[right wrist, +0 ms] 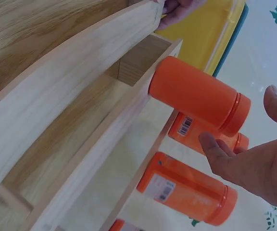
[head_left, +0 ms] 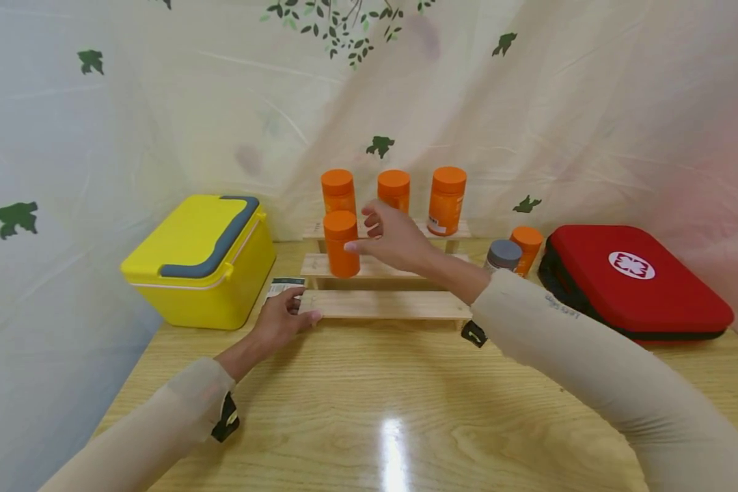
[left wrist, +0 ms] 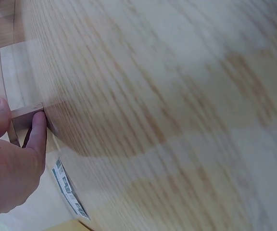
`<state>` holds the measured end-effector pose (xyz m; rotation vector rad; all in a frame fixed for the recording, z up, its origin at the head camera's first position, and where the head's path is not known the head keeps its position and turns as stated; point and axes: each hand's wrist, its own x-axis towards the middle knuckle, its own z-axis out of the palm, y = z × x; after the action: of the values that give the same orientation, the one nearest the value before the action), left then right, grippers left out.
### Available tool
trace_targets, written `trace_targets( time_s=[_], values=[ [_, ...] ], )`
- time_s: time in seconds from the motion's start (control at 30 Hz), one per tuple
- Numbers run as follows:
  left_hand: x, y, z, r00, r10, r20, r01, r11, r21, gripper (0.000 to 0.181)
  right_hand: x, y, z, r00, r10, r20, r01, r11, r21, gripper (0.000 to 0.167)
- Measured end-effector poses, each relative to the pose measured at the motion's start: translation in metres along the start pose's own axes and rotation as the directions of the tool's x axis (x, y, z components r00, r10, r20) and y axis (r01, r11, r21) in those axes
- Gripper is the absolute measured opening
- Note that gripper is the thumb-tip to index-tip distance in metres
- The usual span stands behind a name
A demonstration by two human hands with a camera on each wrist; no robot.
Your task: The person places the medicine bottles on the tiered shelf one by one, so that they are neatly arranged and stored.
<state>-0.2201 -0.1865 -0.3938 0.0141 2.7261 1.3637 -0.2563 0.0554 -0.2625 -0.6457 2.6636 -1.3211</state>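
Observation:
A three-step wooden rack (head_left: 387, 304) stands on the table. My left hand (head_left: 278, 320) grips the left end of its lowest step; in the left wrist view that hand (left wrist: 11, 166) has the thumb on the board and a finger against the end support (left wrist: 30, 111). An orange bottle (head_left: 342, 246) stands upright at the left of the middle step. Beside its lid is my right hand (head_left: 398, 239), fingers loosely bent. The right wrist view shows this hand (right wrist: 261, 166) with thumb and fingers apart around the bottle's (right wrist: 191, 91) lid end, seemingly without contact.
Three orange bottles stand on the top step, one of them at right (head_left: 447, 201). Left is a yellow box (head_left: 190, 273) with a printed card (head_left: 285, 285) nearby. Right of the rack are a grey-lidded bottle (head_left: 503, 254), another orange bottle (head_left: 527, 246) and a red case (head_left: 639, 287).

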Motion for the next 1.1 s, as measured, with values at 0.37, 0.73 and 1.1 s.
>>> trace_targets(
  time_s=[0.37, 0.73, 1.1],
  values=[
    [0.000, 0.000, 0.003, 0.999, 0.036, -0.028, -0.035, 0.999, 0.036, 0.064, -0.075, 0.043, -0.055, 0.997, -0.075, -0.028, 0.074, 0.997, -0.014, 0.066],
    [-0.001, 0.000, 0.002, 1.000, -0.009, -0.021, 0.009, 0.999, 0.031, 0.065, -0.135, 0.104, -0.112, 0.985, 0.024, -0.171, -0.055, 0.983, -0.175, 0.062],
    [0.000, 0.001, 0.003, 1.000, 0.005, -0.027, -0.004, 1.000, 0.026, 0.064, -0.135, 0.134, -0.137, 0.972, 0.147, -0.182, -0.186, 0.956, -0.226, 0.072]
  ],
)
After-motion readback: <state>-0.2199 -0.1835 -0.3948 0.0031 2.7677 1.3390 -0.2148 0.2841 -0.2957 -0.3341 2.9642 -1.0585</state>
